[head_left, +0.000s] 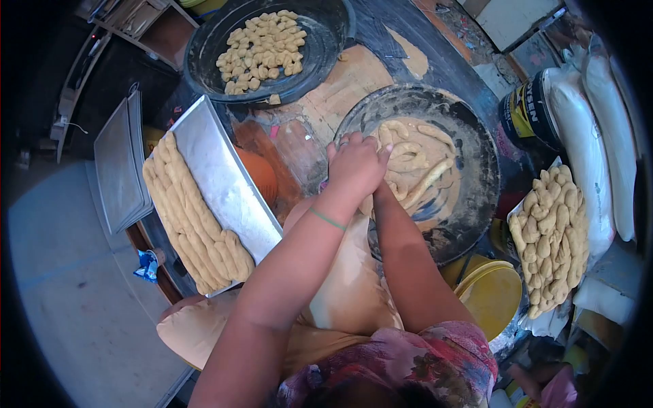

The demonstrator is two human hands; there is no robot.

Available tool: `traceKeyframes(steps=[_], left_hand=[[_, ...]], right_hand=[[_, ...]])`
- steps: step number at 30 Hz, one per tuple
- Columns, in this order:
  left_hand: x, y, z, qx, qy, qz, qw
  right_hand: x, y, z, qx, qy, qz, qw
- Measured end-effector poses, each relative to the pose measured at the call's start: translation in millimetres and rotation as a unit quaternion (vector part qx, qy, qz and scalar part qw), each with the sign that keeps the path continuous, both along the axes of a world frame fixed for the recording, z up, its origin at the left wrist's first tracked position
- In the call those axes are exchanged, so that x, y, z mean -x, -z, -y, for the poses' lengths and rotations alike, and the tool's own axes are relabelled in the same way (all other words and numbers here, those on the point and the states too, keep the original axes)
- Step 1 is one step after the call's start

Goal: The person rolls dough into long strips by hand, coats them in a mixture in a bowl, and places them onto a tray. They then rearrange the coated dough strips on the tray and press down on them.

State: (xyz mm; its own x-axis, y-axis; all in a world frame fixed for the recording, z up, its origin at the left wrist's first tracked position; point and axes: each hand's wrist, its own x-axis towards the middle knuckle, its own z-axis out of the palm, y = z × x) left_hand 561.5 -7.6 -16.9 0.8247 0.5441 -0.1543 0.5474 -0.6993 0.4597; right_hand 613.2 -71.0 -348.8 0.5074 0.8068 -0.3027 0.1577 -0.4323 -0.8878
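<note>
My left hand (357,164), with a green band at its wrist, is at the left rim of a dark round basin (479,197). Its fingers are bent and close together, lying across my right hand (383,189). Most of the right hand, fingers included, is hidden beneath it. What either hand grips does not show. Just right of the hands, a long dough strip (430,182) and curled dough pieces (408,158) lie in pale brown powder inside the basin.
Left stands a metal tray (218,170) with dough strips (194,224). Another dark basin (330,51) holds dough pieces (262,51). At right are a dough-covered tray (554,238), yellow bucket (490,299), paint bucket (527,112) and white sacks (578,156). Another person's hand (537,381) shows lower right.
</note>
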Motion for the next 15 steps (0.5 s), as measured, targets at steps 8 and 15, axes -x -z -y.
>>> traceKeyframes(steps=[8,15], left_hand=[[1.7,3.7,-2.3,-0.013,-0.01,0.011,1.0],[-1.4,0.0,5.5,0.007,0.019,-0.01,1.0]], right_hand=[[41.5,73.4,49.4,-0.036,0.019,0.035,0.999],[19.8,-4.6,139.1,0.224,-0.16,-0.027,0.961]])
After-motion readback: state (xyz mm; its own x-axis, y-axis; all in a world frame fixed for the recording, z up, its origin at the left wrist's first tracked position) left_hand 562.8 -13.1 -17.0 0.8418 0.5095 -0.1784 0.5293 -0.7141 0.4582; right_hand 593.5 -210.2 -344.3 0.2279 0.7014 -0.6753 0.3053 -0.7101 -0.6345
